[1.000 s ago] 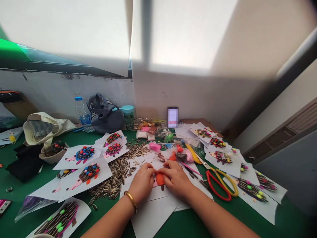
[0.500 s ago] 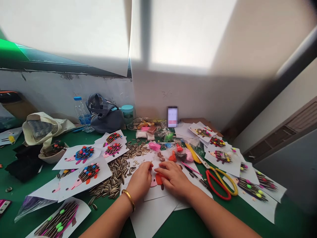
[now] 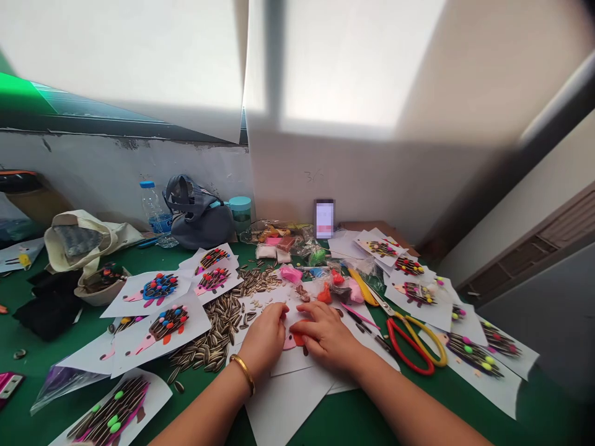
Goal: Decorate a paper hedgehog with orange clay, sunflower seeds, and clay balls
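In front of me, a hedgehog figure of pink modelling clay with an orange clay patch lies on white paper. Beside its left edge is my left hand, its fingers curled together; what they hold, if anything, is hidden. My right hand reaches over the figure from the right, fingers spread and bent, touching the orange patch and covering much of it. Small pale seed kernels and lumps of orange clay and pink clay sit just behind the hands.
Striped sunflower seeds are heaped on the left. Finished hedgehog pictures flank both sides. Red-handled scissors and a yellow-handled pair lie right, near pens. A phone, bag and bottle stand behind.
My right hand's fingers have shifted slightly over the orange patch. The left hand stays almost in place, and the view has moved a touch.
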Tool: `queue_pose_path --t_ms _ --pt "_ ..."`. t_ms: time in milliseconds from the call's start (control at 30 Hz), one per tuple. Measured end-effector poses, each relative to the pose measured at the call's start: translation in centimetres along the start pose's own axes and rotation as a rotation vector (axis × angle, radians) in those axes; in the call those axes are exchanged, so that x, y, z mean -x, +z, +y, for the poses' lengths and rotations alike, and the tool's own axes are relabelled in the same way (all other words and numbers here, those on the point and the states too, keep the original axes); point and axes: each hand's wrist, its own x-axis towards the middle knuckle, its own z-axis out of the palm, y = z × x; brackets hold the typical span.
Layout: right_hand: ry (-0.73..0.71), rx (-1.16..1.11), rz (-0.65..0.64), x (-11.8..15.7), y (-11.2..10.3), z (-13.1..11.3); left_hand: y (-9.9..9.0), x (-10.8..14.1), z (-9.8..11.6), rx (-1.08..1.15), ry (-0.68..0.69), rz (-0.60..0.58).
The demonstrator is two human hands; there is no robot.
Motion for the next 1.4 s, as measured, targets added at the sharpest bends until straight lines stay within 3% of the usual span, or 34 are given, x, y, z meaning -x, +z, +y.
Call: queue_pose_path --t_ms 400,633,867,1067,1233,1400 --pt "-0.004 -0.020 0.015 0.1 0.1 0.3 0.0 0.1 0.0 0.013 0.000 -0.003" --pt "-0.029 -0.072 0.169 0.2 0.4 1.5 0.2 0.1 -0.3 0.004 0.017 -0.018" --pt "-0.008 -0.013 0.151 0.2 0.6 1.0 -0.2 0.3 0.1 0.011 0.078 -0.076" --pt "0.027 -0.065 0.216 0.2 0.7 1.6 0.2 0.6 0.1 -0.040 0.126 -0.061" --pt "0.037 -0.018 0.168 0.1 0.7 1.0 0.2 0.7 0.1 -0.061 0.142 -0.063" --pt "0.020 -0.035 0.250 0.3 0.4 1.4 0.4 0.7 0.0 -0.069 0.134 -0.026"
